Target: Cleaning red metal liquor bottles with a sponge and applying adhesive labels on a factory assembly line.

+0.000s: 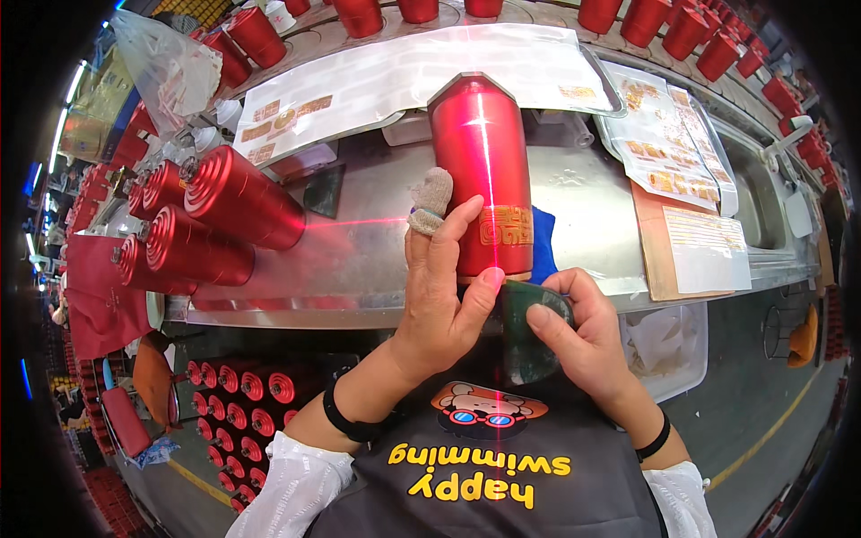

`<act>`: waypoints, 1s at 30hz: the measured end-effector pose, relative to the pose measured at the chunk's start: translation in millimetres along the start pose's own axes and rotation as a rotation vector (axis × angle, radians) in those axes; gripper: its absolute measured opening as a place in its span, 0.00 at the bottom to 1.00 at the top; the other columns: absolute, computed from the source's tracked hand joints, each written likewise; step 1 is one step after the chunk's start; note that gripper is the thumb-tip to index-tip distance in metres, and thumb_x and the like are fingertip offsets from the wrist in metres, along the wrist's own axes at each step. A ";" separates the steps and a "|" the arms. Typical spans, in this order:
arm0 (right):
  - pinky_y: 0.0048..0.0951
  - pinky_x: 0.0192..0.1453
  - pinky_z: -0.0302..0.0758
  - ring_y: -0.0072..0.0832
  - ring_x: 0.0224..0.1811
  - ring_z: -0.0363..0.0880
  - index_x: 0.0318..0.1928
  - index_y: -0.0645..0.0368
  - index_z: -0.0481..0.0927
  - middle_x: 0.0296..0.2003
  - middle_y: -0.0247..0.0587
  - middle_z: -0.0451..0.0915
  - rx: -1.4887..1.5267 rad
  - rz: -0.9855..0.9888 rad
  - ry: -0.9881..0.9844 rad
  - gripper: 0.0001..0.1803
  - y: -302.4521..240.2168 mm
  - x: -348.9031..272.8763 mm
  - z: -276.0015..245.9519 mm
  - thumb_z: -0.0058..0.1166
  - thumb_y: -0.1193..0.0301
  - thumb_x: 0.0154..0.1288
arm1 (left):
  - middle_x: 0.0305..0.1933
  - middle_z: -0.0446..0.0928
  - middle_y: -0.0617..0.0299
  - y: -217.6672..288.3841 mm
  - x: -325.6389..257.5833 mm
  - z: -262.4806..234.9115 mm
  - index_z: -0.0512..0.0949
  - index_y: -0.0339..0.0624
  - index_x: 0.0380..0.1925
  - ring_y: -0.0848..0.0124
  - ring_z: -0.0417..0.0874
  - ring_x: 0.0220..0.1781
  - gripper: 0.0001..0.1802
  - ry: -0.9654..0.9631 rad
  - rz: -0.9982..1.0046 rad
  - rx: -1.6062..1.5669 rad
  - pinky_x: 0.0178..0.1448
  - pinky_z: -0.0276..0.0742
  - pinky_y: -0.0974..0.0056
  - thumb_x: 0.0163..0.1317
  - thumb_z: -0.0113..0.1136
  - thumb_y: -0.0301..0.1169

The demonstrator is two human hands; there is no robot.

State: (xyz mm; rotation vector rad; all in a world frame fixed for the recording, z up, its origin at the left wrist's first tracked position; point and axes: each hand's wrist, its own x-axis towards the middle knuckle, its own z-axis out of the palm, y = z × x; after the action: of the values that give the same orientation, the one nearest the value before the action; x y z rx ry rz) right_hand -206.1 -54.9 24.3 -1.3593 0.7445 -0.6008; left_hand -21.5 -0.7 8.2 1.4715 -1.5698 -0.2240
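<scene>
A glossy red bottle (475,161) lies on the steel worktop with its base end toward me. A gold patterned band (506,226) runs across it near that end, and a bright laser line falls along its length. My left hand (435,296) grips the bottle's left side, thumb at the near edge and fingers along the wall. One fingertip wears a grey cloth finger cover (432,199). In my right hand (583,332), a dark green rounded scraper (529,336) is pinched between thumb and fingers, close to the bottle's near end. Blue cloth (543,238) shows behind the bottle.
Several red bottles (242,197) lean at the left of the worktop (368,260). Decal sheets (359,90) lie behind, with more sheets (668,143) and a sink (753,188) at right. Bottles line a conveyor (529,13) at the back. A bin (668,345) stands below right.
</scene>
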 end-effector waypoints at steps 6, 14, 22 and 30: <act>0.17 0.31 0.68 0.11 0.28 0.70 0.41 0.63 0.70 0.28 0.29 0.75 0.014 -0.020 0.011 0.11 1.9 1.3 0.7 0.56 0.70 0.67 | 0.73 0.51 0.41 0.4 0.6 0.9 0.60 0.32 0.66 0.50 0.50 0.76 0.30 -0.003 0.011 0.011 0.75 0.44 0.55 0.64 0.52 0.29; 0.17 0.31 0.68 0.11 0.28 0.69 0.41 0.63 0.71 0.28 0.29 0.75 -0.014 -0.018 0.008 0.10 3.1 -0.2 -2.2 0.56 0.70 0.67 | 0.73 0.50 0.40 1.2 0.8 1.2 0.60 0.32 0.66 0.50 0.50 0.76 0.30 -0.003 0.019 0.039 0.76 0.44 0.54 0.65 0.52 0.29; 0.17 0.32 0.68 0.11 0.29 0.69 0.41 0.62 0.71 0.28 0.29 0.75 0.005 -0.002 0.014 0.10 2.1 -0.4 -1.3 0.56 0.71 0.67 | 0.73 0.49 0.41 -1.1 -0.2 0.1 0.59 0.32 0.66 0.51 0.49 0.76 0.30 -0.008 0.016 0.012 0.76 0.44 0.54 0.65 0.51 0.29; 0.17 0.33 0.68 0.11 0.30 0.69 0.41 0.62 0.70 0.29 0.29 0.75 0.008 0.002 0.035 0.10 8.9 -0.8 -8.5 0.56 0.71 0.66 | 0.43 0.77 0.54 -6.3 -18.0 -6.2 0.75 0.42 0.43 0.56 0.73 0.43 0.13 0.211 0.274 0.113 0.63 0.61 0.45 0.57 0.58 0.22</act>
State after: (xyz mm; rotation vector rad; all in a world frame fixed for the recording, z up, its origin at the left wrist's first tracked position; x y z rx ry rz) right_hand -213.4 -58.6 15.1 -1.3429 0.7710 -0.6270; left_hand -15.7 15.8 -1.5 1.2994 -1.6091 0.1755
